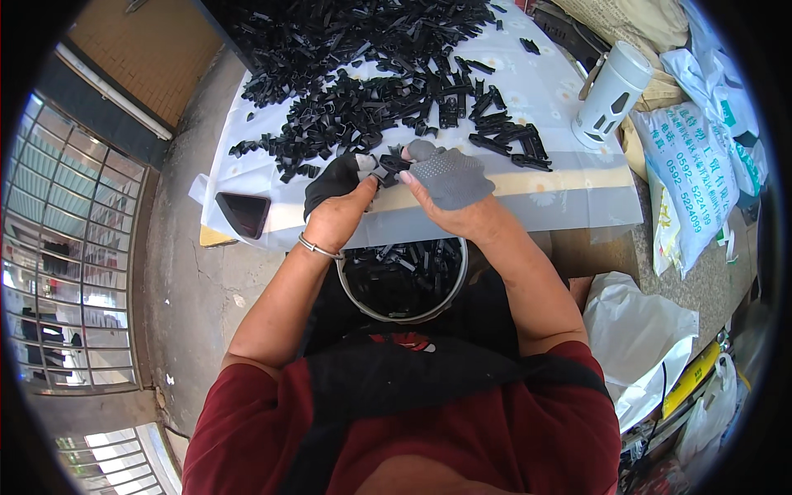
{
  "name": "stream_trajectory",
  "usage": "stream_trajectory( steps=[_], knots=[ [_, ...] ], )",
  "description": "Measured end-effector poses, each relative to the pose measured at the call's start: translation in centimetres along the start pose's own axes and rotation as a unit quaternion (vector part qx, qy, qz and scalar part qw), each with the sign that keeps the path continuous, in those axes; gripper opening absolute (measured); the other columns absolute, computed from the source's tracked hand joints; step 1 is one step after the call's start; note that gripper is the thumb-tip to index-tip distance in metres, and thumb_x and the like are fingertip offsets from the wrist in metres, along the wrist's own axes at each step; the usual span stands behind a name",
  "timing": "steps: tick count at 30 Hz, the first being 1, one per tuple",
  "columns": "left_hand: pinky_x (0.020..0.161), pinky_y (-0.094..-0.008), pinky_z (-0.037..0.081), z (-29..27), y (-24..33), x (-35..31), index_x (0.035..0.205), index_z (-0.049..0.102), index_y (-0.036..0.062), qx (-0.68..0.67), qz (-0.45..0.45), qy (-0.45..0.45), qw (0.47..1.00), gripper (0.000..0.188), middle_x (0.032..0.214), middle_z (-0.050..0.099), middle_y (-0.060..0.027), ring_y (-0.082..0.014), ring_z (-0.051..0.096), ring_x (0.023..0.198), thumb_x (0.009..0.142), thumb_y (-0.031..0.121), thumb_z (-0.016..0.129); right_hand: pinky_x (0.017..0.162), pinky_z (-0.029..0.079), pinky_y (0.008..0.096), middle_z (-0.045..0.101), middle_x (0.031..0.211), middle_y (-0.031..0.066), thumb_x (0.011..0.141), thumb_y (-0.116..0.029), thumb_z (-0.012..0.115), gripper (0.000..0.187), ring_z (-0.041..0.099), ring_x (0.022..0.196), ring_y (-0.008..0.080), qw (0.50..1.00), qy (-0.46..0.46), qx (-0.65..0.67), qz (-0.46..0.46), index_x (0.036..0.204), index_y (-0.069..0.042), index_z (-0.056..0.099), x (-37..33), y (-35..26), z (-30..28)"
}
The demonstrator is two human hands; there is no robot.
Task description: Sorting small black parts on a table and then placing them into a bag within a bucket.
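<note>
My left hand (340, 191), in a black glove with light fingertips and a bangle at the wrist, pinches a small black plastic part (391, 171) at the table's near side. From the other side my right hand (450, 177), gloved in dotted grey, has its thumb and fingers closed on the same part. The fingers hide some of its shape. Just beyond lies a loose heap of small black plastic pieces (330, 120), with longer black strips (510, 139) to the right. Below my hands, a round bucket (402, 317) in my lap holds more black pieces.
A flower-patterned cover (569, 177) lies over the table. A dark phone (244, 214) rests at its near left. At the right stand a white tumbler (612, 95) and a printed sack (681, 186), with a white plastic bag (631, 330) lower down. A much larger black heap (355, 41) fills the far side.
</note>
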State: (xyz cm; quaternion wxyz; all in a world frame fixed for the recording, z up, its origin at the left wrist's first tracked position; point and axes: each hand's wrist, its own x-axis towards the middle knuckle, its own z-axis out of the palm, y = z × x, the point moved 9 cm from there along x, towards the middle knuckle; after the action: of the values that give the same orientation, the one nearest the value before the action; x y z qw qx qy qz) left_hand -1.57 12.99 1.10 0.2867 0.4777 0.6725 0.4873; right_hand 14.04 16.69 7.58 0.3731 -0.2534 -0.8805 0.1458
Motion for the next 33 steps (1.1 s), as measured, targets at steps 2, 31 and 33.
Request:
stream_trajectory(
  steps=[2,31,33],
  knots=[
    [0.056,-0.0252,0.044,0.5,0.7,-0.3,0.093,0.058,0.0025,-0.057,0.011,0.010,0.998,0.025,0.068,0.060,-0.0050,-0.0117,0.055,0.057,0.077,0.022,0.059,0.067,0.045,0.0394,0.060,0.085,0.0155,0.084,-0.022,0.054,0.023,0.057,0.079,0.0308,1.000,-0.014,-0.003,-0.005,0.099,-0.005,0.057,0.0,-0.2,0.3],
    [0.055,-0.0193,0.039,3.7,0.4,-2.2,0.106,0.059,0.0028,-0.301,-0.168,-0.086,0.935,0.040,0.082,0.058,0.0001,-0.0060,0.049,0.067,0.088,0.037,0.050,0.062,0.044,0.0393,0.060,0.079,0.0134,0.080,-0.028,0.059,0.030,0.057,0.070,0.0307,0.996,0.015,0.081,-0.029,0.093,-0.002,0.059,-0.3,-1.4,0.8],
    [0.065,-0.0245,0.045,3.2,-0.8,-1.7,0.109,0.055,0.0017,-0.290,-0.160,-0.126,0.935,0.035,0.093,0.060,-0.0055,-0.0152,0.057,0.079,0.090,0.030,0.048,0.063,0.044,0.0394,0.060,0.079,0.0131,0.081,-0.029,0.058,0.030,0.057,0.071,0.0305,0.995,-0.002,0.098,-0.011,0.093,-0.002,0.059,-0.3,-1.2,1.0]
  ],
)
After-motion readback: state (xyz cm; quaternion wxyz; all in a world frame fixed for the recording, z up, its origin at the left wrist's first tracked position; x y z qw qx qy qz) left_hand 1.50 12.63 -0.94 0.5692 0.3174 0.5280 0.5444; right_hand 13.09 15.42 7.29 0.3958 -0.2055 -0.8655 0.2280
